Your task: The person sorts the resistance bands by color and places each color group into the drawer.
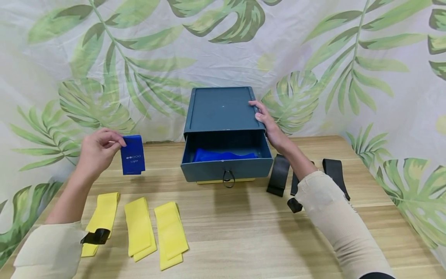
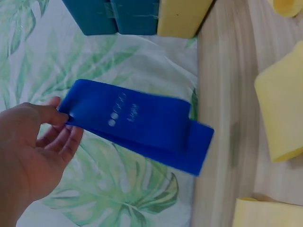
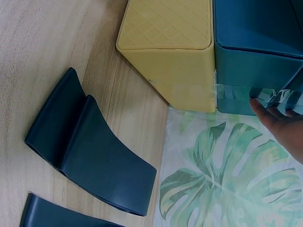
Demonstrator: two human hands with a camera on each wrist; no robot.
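So the left grip (image 1: 99, 149) has a folded blue band (image 1: 132, 155) pinched by its top corner, thumb against fingers; the band hangs in the air to the left of the dark teal drawer box (image 1: 223, 108), well apart from it, and you can read "Light" on it plus a row of little circles, two of them filled; the left wrist view shows the band's two layers not quite lined up, one end poking out past the other.

The right grip (image 1: 270, 124) isn't wrapped round anything; its fingers are fairly straight and rest on the box's right edge, touching the side near some clear tape.

The drawer (image 1: 202, 171) is pulled out toward the person, with a dark loop (image 1: 229, 180) on its front; more blue stuff (image 1: 226, 156) lies flat inside, though I can't tell how many pieces; from the wrist views there's a yellow unit (image 3: 189, 80) at the bottom of the stack.

On the wood-look counter (image 1: 230, 244), three folded yellow bands (image 1: 141, 228) lie side by side on the left, near the left forearm; over on the right are black bands (image 1: 278, 176), one partly hidden behind the right arm; leaf-print cloth (image 1: 223, 62) hangs behind it all.
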